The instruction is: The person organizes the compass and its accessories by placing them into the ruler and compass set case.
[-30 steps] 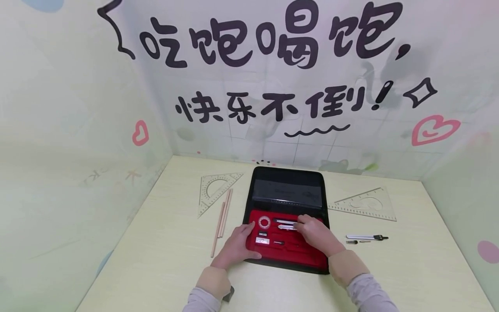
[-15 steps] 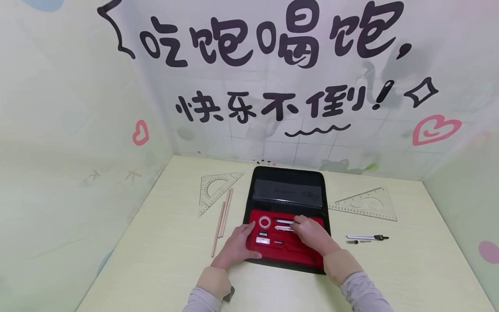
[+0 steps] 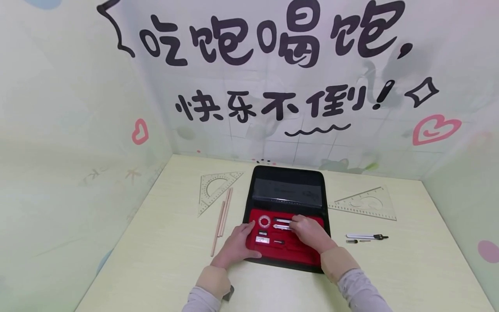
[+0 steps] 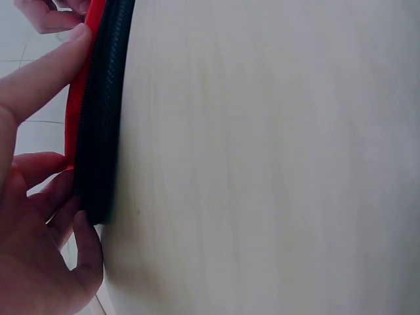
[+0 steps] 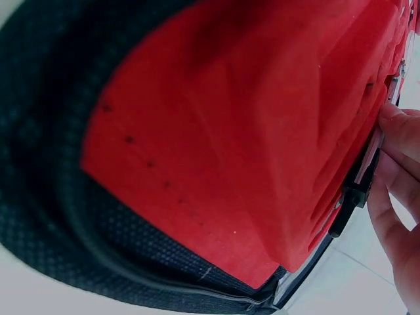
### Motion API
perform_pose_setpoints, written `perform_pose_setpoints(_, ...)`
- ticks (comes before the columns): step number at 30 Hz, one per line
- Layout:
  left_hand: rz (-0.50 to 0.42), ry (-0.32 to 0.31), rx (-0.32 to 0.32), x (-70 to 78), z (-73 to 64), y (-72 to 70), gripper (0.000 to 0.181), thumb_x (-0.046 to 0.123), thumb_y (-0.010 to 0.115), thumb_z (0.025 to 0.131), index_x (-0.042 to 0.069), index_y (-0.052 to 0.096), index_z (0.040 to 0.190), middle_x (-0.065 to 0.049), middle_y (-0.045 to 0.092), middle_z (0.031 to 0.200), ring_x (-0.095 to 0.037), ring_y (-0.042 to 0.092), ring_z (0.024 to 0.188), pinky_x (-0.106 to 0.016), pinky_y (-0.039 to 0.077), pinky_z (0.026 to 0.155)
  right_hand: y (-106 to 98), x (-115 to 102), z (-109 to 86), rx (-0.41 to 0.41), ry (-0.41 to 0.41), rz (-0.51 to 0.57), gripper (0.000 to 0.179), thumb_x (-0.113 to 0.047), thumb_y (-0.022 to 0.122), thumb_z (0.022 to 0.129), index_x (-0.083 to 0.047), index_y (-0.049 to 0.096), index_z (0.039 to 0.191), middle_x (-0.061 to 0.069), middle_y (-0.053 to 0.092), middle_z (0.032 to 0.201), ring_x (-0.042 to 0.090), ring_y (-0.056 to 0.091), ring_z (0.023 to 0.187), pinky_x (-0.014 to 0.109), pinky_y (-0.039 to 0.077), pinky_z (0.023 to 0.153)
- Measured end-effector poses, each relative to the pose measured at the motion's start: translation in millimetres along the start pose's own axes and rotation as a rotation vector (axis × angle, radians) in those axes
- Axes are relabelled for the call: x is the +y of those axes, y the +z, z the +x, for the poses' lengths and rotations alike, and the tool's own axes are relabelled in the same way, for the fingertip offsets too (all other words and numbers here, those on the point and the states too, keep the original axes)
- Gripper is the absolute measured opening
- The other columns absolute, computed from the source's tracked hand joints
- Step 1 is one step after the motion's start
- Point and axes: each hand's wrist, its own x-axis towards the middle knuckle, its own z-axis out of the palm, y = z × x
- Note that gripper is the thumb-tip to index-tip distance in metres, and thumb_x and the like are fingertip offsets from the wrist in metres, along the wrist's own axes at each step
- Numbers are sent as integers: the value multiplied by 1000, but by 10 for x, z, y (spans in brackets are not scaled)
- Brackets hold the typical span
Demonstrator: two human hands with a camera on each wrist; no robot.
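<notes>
A black zip case [image 3: 326,216] lies unfolded, with a red moulded tray [image 3: 273,255] in its near half. My left hand [image 3: 235,247] grips the tray's left edge, thumb on the near side and other fingers curled at the rim in the left wrist view. My right hand [image 3: 309,232] pinches a silver compass [image 3: 281,226] over the tray's upper slots. Its black head [image 5: 354,197] sticks out past the fingers in the right wrist view. Just above lies a slim silver instrument [image 3: 282,220] with a dark end. Its right part is hidden by my hand.
In the tray sit a clear ring [image 3: 264,222], a sharpener [image 3: 263,233], an eraser [image 3: 262,240] and a small dark piece [image 3: 278,242]. Set squares [image 3: 210,197] [image 3: 370,203] flank the case. Pencils [image 3: 222,221] lie left, another compass [image 3: 366,237] right. Walls enclose the table.
My right hand has slid a little to the left over the tray, carrying the compass with it. The left hand stays at the tray's edge.
</notes>
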Motion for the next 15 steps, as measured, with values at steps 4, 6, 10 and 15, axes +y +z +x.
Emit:
perform_pose_setpoints(4, 3, -9, -2, 2, 3, 6, 93, 33, 81, 64, 10, 32, 141, -14, 42, 129, -29, 39, 118, -41, 50, 82, -12, -1, -15, 5, -10, 9, 7, -10, 74, 74, -11, 72, 81, 1, 60, 77, 11, 56, 69, 22, 52, 66)
perform_pose_setpoints(6, 4, -17, -2, 5, 4, 7, 93, 33, 80, 64, 10, 32, 141, -14, 42, 129, -29, 39, 118, -41, 50, 82, -13, 1, -20, 6, -9, 12, 8, -10, 74, 74, -11, 72, 82, 1, 61, 78, 11, 56, 69, 22, 52, 67)
perform_pose_setpoints(10, 3, -23, -4, 7, 7, 11, 93, 33, 80, 64, 11, 32, 141, -13, 41, 130, -29, 39, 118, -40, 50, 82, -1, 11, -30, 18, -16, 11, 11, -10, 74, 74, -11, 72, 84, 0, 61, 78, 11, 57, 70, 22, 52, 67)
perform_pose_setpoints(15, 1, -20, -2, 7, 8, 6, 94, 33, 81, 64, 10, 32, 141, -13, 42, 129, -29, 39, 118, -41, 50, 82, 31, 24, -48, 58, -53, -18, 7, -8, 72, 75, -10, 71, 82, 0, 60, 75, 12, 55, 68, 23, 51, 63)
